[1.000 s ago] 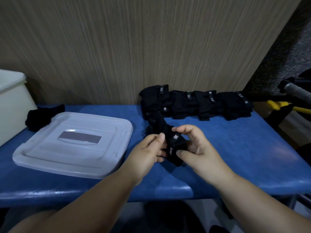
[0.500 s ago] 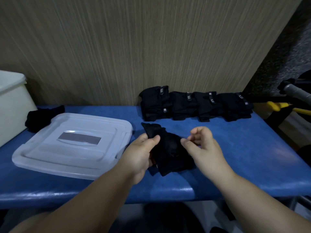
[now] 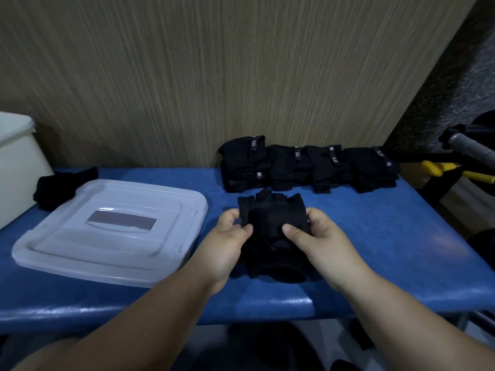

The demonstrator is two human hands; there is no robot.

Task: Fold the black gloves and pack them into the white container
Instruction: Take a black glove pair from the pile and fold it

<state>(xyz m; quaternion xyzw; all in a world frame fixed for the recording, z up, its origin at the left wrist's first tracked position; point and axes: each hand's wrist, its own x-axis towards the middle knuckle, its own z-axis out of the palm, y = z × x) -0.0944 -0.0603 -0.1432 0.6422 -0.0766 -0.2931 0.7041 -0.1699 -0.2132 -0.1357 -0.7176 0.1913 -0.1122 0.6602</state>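
Blue table [image 3: 375, 236]: seemingly four folded glove bundles [image 3: 308, 167], one lid [image 3: 112, 228]; left hand [image 3: 227, 245] and right hand [image 3: 318, 242] pinch one black glove [image 3: 273, 228].

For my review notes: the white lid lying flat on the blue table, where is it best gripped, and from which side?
Probably the right-hand rim, approached from the right. The white lid lies flat, so only its rim offers a hold; that side is bare and nearest the left hand, which, like the right hand, pinches the black glove.
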